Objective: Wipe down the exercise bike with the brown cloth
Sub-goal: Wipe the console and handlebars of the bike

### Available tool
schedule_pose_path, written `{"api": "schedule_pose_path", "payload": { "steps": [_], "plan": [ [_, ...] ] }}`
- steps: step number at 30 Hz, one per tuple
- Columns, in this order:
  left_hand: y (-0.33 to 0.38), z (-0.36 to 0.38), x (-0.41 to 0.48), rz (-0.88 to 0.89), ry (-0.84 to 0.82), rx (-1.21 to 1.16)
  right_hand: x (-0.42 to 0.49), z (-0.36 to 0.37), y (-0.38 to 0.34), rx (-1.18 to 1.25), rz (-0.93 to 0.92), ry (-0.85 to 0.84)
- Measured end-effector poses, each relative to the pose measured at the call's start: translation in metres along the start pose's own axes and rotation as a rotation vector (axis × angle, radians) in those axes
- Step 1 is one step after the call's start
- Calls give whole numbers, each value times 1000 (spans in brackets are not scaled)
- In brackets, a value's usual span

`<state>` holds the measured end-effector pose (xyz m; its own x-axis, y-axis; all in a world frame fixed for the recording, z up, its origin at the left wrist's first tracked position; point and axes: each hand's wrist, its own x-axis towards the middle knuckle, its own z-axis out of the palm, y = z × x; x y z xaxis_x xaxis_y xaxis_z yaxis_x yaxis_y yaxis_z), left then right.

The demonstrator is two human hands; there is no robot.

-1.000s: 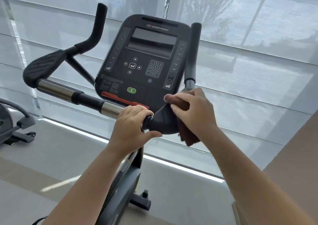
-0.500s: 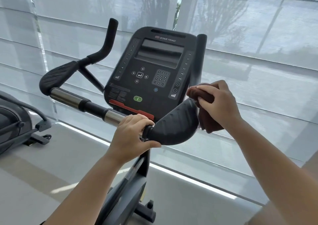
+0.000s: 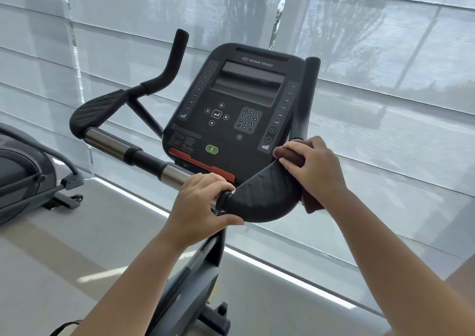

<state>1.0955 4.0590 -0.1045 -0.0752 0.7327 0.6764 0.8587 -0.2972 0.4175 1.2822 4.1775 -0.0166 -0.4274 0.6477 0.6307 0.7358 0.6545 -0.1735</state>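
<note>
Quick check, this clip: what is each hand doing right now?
Left hand: closed around the handlebar, beside the right grip pad.
Right hand: closed on the brown cloth, pressing it against that pad.

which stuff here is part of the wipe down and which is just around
In the job:
brown cloth, pressed by the right hand on the bike's right pad
left hand, closed on the handlebar
console

Just around:
other machine at left
window blinds

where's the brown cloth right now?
Head view, right of centre: the brown cloth is bunched in the right hand, pressed on the far end of the bike's right elbow pad, just below the console.
</note>
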Motion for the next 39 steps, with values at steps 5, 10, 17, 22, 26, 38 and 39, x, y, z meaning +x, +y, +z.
{"api": "schedule_pose_path", "payload": {
  "steps": [5, 10, 17, 22, 26, 38, 39],
  "plan": [
    [-3, 1, -1, 21, 7, 2, -51, -6, -13, 81, -238, -27],
    [-3, 2, 0, 13, 2, 21, -5, -4, 2, 38, -166, 3],
    [-2, 2, -1, 12, 7, 35, -27, 7, 8, 196, -51, 96],
    [5, 0, 2, 13, 7, 41, -72, 30, 2, 451, -49, 346],
    [15, -2, 4, 4, -7, 60, -43, 34, 24, 603, 80, 381],
    [20, -3, 6, -103, -51, -83, -51, 65, 30, 1000, 125, 517],
    [19, -3, 5, -99, -50, -80, -36, 60, 38, 975, 120, 490]
  ]
}}
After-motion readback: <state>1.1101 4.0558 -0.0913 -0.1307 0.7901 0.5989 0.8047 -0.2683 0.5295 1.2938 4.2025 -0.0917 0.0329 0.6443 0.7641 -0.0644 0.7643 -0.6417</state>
